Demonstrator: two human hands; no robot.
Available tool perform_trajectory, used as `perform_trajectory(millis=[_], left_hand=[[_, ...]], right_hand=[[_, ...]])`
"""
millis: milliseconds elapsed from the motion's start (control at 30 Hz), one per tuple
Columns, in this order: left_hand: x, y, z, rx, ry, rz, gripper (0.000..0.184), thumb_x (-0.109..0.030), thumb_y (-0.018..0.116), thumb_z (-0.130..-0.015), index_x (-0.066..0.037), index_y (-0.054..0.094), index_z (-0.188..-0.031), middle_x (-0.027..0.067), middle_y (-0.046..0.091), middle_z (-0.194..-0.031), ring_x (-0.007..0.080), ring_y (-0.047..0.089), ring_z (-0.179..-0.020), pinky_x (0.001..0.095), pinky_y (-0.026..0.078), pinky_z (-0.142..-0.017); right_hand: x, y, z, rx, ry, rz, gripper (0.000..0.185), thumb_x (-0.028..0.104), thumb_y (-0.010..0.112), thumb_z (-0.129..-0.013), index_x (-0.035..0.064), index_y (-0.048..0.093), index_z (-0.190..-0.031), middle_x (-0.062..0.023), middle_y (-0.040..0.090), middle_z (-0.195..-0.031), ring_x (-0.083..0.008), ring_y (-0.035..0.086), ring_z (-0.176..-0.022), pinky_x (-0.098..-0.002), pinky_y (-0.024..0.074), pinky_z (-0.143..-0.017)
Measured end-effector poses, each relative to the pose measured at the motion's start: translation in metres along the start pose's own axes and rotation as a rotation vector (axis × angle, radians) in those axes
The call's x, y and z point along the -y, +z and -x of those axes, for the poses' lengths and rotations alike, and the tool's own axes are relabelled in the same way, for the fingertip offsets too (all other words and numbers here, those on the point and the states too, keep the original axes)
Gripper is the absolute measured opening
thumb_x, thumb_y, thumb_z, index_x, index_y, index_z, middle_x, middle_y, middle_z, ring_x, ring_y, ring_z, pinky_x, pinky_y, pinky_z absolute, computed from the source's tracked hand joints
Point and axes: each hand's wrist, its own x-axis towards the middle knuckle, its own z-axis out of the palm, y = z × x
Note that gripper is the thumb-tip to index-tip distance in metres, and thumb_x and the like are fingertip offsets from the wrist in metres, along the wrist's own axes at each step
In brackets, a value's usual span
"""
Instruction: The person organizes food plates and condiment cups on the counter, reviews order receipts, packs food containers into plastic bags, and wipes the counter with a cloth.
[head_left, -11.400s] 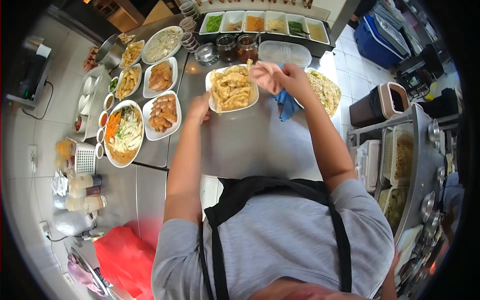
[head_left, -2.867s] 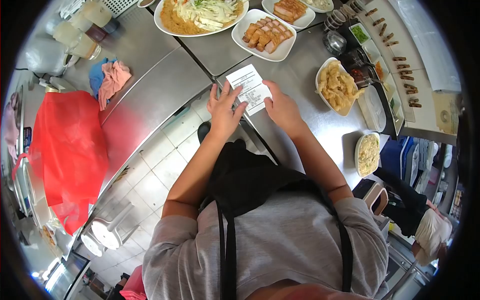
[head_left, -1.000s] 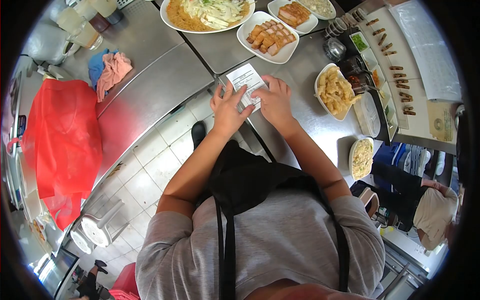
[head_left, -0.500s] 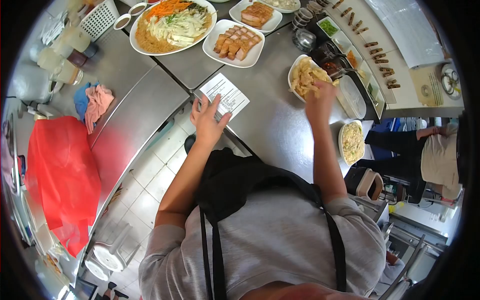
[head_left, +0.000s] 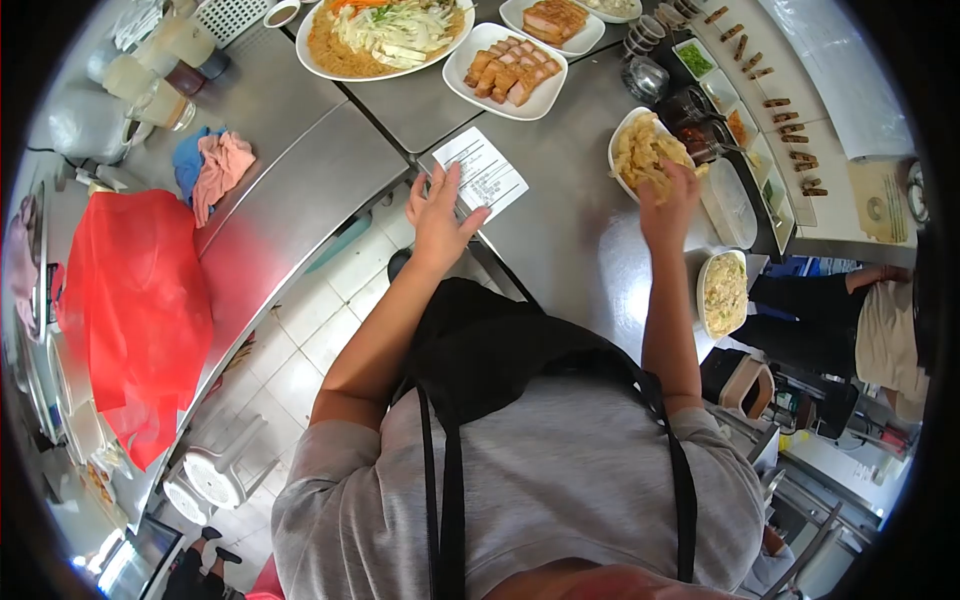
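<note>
My left hand (head_left: 440, 220) is open with its fingers spread, its fingertips at the edge of a printed paper slip (head_left: 487, 175) on the steel counter. My right hand (head_left: 670, 208) is at the near rim of a white bowl (head_left: 617, 162) heaped with pale golden fried pieces (head_left: 645, 145). Its fingers are curled in on a fried piece at the side of the heap. A clear plastic container (head_left: 730, 210) stands just right of this hand. Nearer to me is a white dish of fried rice (head_left: 724, 292).
Across the counter are sliced crispy pork (head_left: 512, 72) and a platter of shredded vegetables (head_left: 395, 35). Condiment trays (head_left: 752, 150) line the right side. At left lie a red bag (head_left: 140, 310) and cloths (head_left: 222, 170). A person (head_left: 885, 320) stands far right.
The view has shifted, so the counter things appear further right and higher. My right hand's fingers have closed in on the fried pieces. My left hand stays by the slip.
</note>
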Motion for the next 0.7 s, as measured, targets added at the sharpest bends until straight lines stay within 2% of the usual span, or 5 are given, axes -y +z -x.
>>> perform_trajectory(millis=[33, 133, 267, 467, 700], left_hand=[[-0.001, -0.001, 0.0, 0.004, -0.006, 0.004, 0.069, -0.028, 0.067, -0.064, -0.005, 0.036, -0.121, 0.0156, 0.03, -0.129, 0.0375, 0.025, -0.114, 0.0457, 0.018, -0.092], [-0.003, -0.004, 0.0, 0.005, -0.017, 0.014, 0.069, -0.028, 0.067, -0.064, -0.005, 0.036, -0.121, 0.0144, 0.03, -0.129, 0.0369, 0.025, -0.115, 0.0454, 0.018, -0.092], [-0.002, -0.002, 0.0, 0.011, -0.019, 0.019, 0.07, -0.029, 0.067, -0.064, -0.006, 0.036, -0.122, 0.0153, 0.029, -0.13, 0.0361, 0.025, -0.115, 0.0451, 0.017, -0.093], [-0.001, -0.002, 0.0, 0.022, -0.028, 0.004, 0.071, -0.03, 0.067, -0.063, -0.007, 0.036, -0.123, 0.016, 0.029, -0.13, 0.0359, 0.025, -0.116, 0.0452, 0.017, -0.094], [0.004, 0.0, 0.002, 0.005, 0.011, -0.001, 0.068, -0.033, 0.064, -0.064, -0.006, 0.038, -0.12, 0.0179, 0.031, -0.127, 0.0384, 0.025, -0.114, 0.0475, 0.019, -0.092]], right_hand=[[0.014, 0.006, -0.002, 0.026, -0.067, -0.052, 0.036, 0.008, 0.059, -0.065, 0.0071, 0.051, -0.1, -0.0179, 0.046, -0.096, -0.0322, 0.044, -0.091, -0.0376, 0.0372, -0.078], [0.062, 0.025, 0.003, 0.267, -0.088, -0.335, 0.022, 0.004, 0.054, -0.066, 0.0098, 0.058, -0.087, -0.0124, 0.049, -0.091, -0.03, 0.047, -0.086, -0.037, 0.0377, -0.076], [0.103, 0.051, 0.015, 0.384, -0.165, -0.46, 0.02, 0.002, 0.051, -0.068, 0.0132, 0.059, -0.083, -0.0094, 0.049, -0.093, -0.028, 0.046, -0.086, -0.0363, 0.0375, -0.075], [0.116, 0.073, 0.022, 0.39, -0.15, -0.313, 0.02, 0.002, 0.052, -0.067, 0.0152, 0.059, -0.081, -0.0065, 0.047, -0.099, -0.0272, 0.041, -0.096, -0.0384, 0.0312, -0.08], [0.113, 0.077, 0.024, 0.405, -0.128, -0.316, 0.02, 0.004, 0.051, -0.069, 0.0161, 0.059, -0.082, -0.0066, 0.046, -0.103, -0.0276, 0.04, -0.099, -0.0391, 0.0285, -0.083]])
